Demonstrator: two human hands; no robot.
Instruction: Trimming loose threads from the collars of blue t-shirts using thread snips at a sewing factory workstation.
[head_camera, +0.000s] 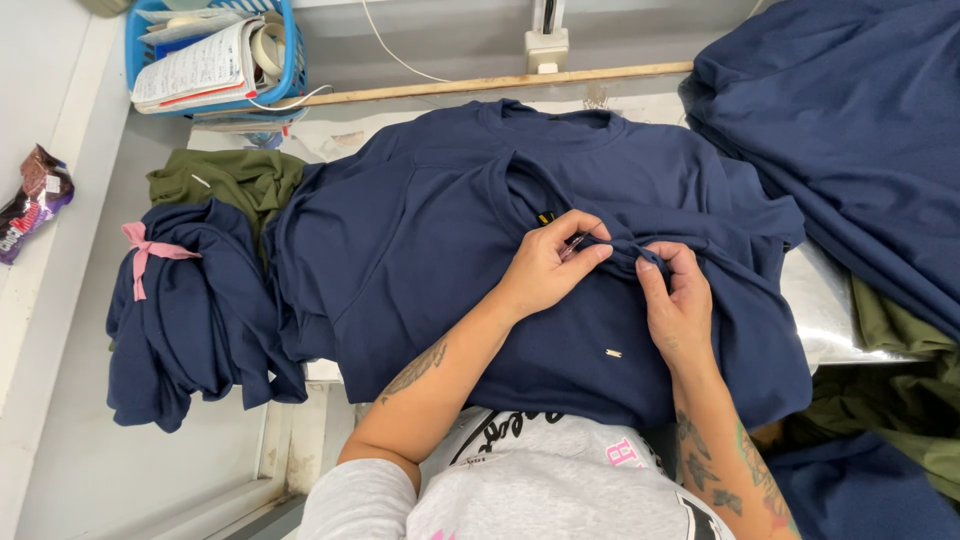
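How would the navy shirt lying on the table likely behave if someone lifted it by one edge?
The navy shirt would probably go floppy and sag, since it already lies in soft folds. It seems easy to bunch: the left hand and right hand pinch up a ridge of cloth. Pushed, it would likely wrinkle rather than slide flat.

A single view is given, taken from a camera worn on the person's head. It is aimed steeply down and slightly forward, so the person's own chest and forearms fill the bottom edge. The counter (830, 300) is seen from close above, with its far edge along the wooden strip (500, 84) near the top of the frame. Its left edge drops away toward the floor. No second view is supplied, so nothing is shared.
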